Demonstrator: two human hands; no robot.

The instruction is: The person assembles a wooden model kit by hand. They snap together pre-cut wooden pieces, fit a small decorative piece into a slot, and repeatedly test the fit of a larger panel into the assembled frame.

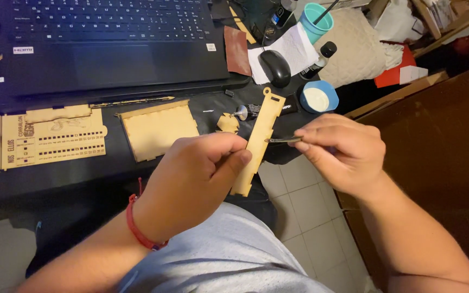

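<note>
My left hand (199,171) grips a long, narrow wooden strip (261,130) with notched edges and a slotted tab at its top end, holding it nearly upright over my lap. My right hand (343,154) pinches a thin dark stick-like tool (283,140) whose tip touches the strip's right edge about midway up. A red cord bracelet circles my left wrist.
A black desk carries a laptop (109,49), a flat wooden panel (158,130), an engraved wooden sheet (55,138), a small round wooden piece (227,123), a black mouse (276,68), a small blue bowl of white paste (317,97), a teal cup (317,19) and a dark bottle (321,57). Tiled floor lies below.
</note>
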